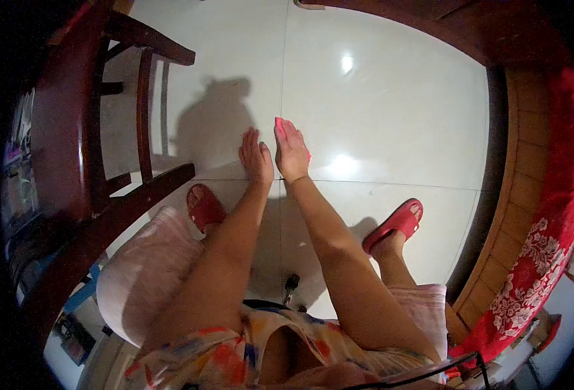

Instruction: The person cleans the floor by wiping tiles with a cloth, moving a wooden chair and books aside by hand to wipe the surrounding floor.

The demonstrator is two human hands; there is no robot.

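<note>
Both my arms reach forward over the pale tiled floor, hands close together but apart. My left hand (256, 157) is open, its fingers stretched out, and nothing shows in it. My right hand (291, 153) has straight fingers lying along a thin bright pink piece (278, 122). It shows at the fingertips and along the outer edge of the palm. Most of that piece is hidden by the hand, so I cannot tell whether it is paper or cloth.
A dark wooden chair (72, 130) stands on the left. Red slippers (394, 226) are on my feet, set apart on the floor tiles (391, 117). On the right is a wooden edge (521, 162) with a red flowered cloth (527, 279). A small dark object (291, 283) is between my legs.
</note>
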